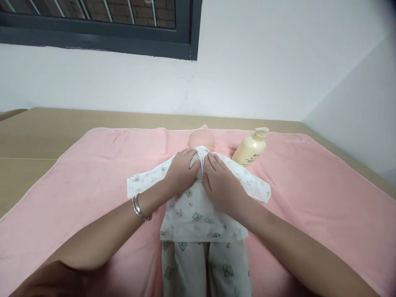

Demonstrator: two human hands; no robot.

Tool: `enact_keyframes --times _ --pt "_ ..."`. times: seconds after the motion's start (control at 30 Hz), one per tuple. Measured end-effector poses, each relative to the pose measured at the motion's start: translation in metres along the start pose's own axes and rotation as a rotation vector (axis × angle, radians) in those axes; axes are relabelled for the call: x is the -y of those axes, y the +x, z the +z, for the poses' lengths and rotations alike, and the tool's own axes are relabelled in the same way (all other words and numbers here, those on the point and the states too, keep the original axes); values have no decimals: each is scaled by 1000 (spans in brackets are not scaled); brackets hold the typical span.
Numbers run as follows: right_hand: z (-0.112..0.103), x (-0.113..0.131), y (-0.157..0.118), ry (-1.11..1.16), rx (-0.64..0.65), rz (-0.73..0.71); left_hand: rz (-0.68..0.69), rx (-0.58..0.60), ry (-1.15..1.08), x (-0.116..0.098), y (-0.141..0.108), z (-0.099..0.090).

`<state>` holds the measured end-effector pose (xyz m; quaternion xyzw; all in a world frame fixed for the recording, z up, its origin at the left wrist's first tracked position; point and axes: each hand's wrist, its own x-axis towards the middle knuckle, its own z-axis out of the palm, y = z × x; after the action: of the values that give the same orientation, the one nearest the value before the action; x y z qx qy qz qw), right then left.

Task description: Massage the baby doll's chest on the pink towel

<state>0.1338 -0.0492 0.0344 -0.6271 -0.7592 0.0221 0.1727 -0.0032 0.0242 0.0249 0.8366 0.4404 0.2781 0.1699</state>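
A doll with a bald, smooth head (201,139) lies on the pink blanket (102,181). It wears a white long-sleeved shirt (198,218) with small green animal prints and matching trousers (227,268). My left hand (183,170) is closed on the shirt near the collar, its thumb and fingers around the fabric. My right hand (221,181) rests on the other side of the shirt front, fingers stretched out and lying flat. Between the hands, the cloth forms a raised fold. Both sleeves spread outward.
A pale yellow pump bottle (251,147) leans to the right of the doll's head, on the blanket. The wooden table (62,123) shows beyond the blanket's edges. Behind it stands a white wall (247,74) with a dark-framed window (123,39).
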Motion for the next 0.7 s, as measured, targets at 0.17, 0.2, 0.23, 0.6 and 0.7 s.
enact_keyframes --times 0.17,0.2,0.23,0.6,0.7 --pt "6 -20 23 122 44 111 31 -97 114 -6 -18 13" --pt "8 -24 28 124 36 136 39 -117 130 -6 -23 16" --pt "10 -27 31 119 23 153 48 -127 139 -6 -27 18" --pt "15 -3 9 48 -39 48 5 -15 123 8 -8 6" --pt "12 -14 19 107 3 67 45 -34 201 1 -17 9"
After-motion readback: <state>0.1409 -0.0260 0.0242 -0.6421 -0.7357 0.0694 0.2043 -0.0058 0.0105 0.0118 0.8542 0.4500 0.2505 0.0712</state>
